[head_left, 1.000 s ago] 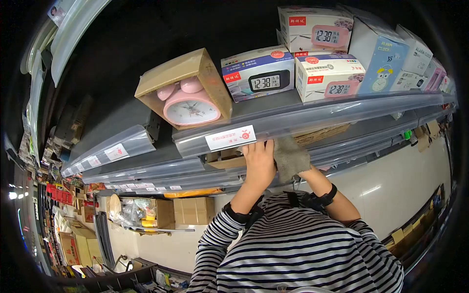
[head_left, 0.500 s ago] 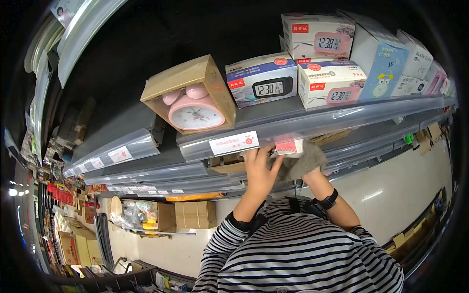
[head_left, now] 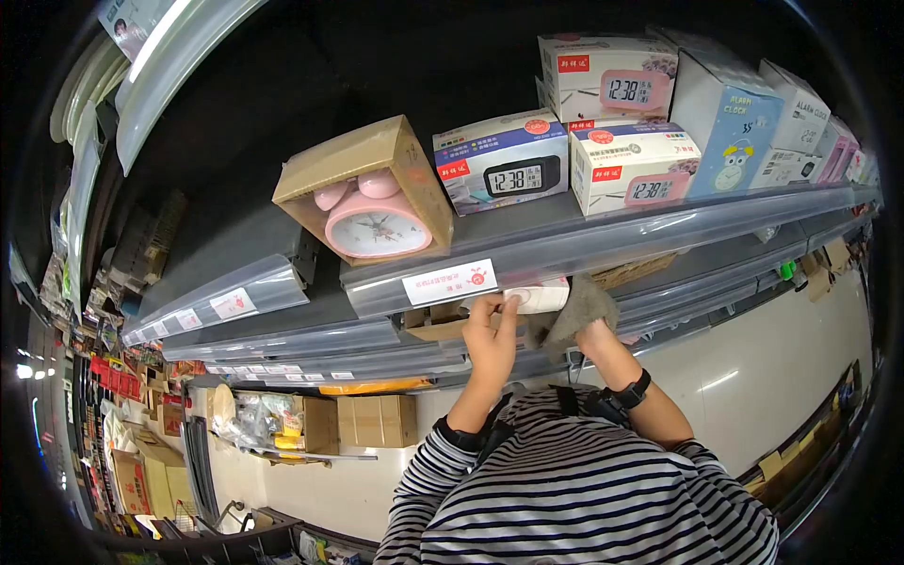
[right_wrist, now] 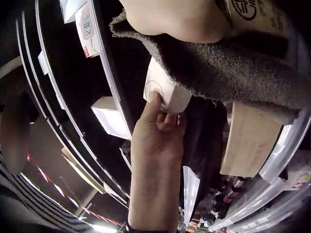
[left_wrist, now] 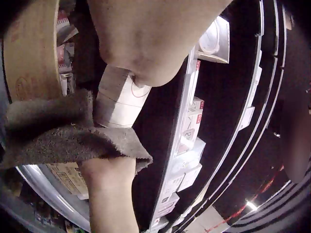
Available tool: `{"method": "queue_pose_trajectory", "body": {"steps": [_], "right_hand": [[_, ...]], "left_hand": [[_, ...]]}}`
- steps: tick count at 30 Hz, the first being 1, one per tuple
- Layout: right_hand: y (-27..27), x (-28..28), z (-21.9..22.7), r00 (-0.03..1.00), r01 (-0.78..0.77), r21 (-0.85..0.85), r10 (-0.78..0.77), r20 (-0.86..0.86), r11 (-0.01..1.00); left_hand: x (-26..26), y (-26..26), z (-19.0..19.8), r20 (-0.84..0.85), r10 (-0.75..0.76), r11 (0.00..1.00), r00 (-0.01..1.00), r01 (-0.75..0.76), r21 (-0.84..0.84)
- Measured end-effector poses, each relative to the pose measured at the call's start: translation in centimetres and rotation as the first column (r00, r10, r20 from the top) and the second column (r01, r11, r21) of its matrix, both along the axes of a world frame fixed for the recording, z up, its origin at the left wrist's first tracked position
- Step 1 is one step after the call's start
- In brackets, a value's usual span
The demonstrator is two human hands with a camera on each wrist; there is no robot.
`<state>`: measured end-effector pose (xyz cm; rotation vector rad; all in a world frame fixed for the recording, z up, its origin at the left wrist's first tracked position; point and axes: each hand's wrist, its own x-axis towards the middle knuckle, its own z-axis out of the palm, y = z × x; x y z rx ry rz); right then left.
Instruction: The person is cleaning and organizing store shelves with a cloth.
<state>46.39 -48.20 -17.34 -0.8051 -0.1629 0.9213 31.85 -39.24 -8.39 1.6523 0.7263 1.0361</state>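
Observation:
Just below the front edge of the top shelf, my left hand (head_left: 490,350) pinches a small white box (head_left: 540,298), thumb on one face and fingers behind it. A thin circle shows on that face of the box (right_wrist: 167,92) in the right wrist view. My right hand (head_left: 595,341) grips a grey cloth (head_left: 586,311), which covers most of its fingers. In the left wrist view the cloth (left_wrist: 73,136) lies right against the end of the box (left_wrist: 121,99). Part of the box is hidden behind the shelf strip in the head view.
Above, a pink alarm clock in a carton (head_left: 372,226) and several boxed alarm clocks (head_left: 504,169) stand on the shelf. A clear plastic strip (head_left: 621,245) with a label (head_left: 450,282) runs along its edge. Cardboard cartons (head_left: 377,414) sit on the floor to the left.
My left hand, earlier at the shelf edge, has brought out the white box and turned it from a red-marked face to a plainer one. The cloth has shifted slightly right with my right hand.

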Motion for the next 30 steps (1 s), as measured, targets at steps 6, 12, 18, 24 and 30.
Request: {"method": "queue_pose_trajectory", "body": {"steps": [6, 12, 18, 24, 30], "right_hand": [[-0.5, 0.5, 2.1, 0.999, 0.043, -0.141, -0.041, 0.023, 0.989], [-1.4, 2.1, 3.4, 1.0, 0.023, -0.027, -0.023, 0.009, 0.999], [-1.1, 2.3, 2.7, 0.999, 0.037, -0.072, -0.037, 0.009, 0.997], [-0.4, -0.1, 4.3, 0.991, 0.068, -0.019, -0.065, 0.119, 0.998], [-1.2, -0.9, 7.7, 0.151, 0.456, -0.425, 0.403, 0.903, 0.782]], "left_hand": [[-0.5, 1.9, -2.1, 0.093, -0.008, 0.993, 0.996, 0.019, -0.117], [-1.5, 6.2, -4.4, 0.176, 0.158, 0.985, 0.972, -0.144, -0.092], [-1.9, 4.5, -0.9, -0.167, 0.524, 0.745, 0.835, -0.355, 0.565], [-0.3, -0.4, 2.5, -0.419, -0.083, 0.866, 0.904, 0.273, 0.418], [0.8, -1.0, 1.8, -0.327, -0.162, 0.965, 0.931, 0.219, 0.146]]}}
